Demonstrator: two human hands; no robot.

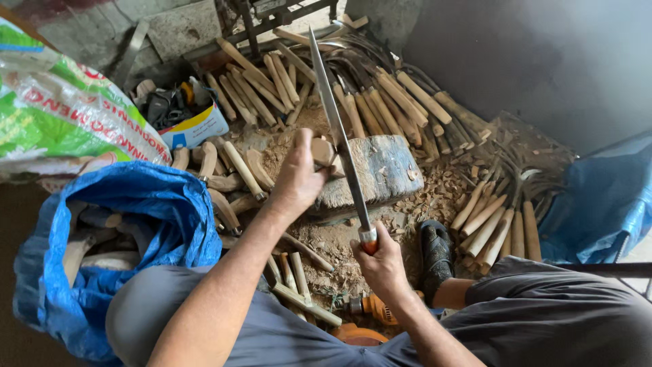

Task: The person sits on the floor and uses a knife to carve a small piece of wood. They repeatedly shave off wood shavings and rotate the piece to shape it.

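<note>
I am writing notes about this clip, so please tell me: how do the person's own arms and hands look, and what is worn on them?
Both forearms are bare, with no sleeves in view. The left hand and right hand wear no gloves, and no rings, watch or bracelet can be seen.

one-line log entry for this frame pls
left hand: holds wood piece on chopping block | right hand: grips long blade by handle, blade over wood piece | around: finished wooden handles, wood chips
</note>
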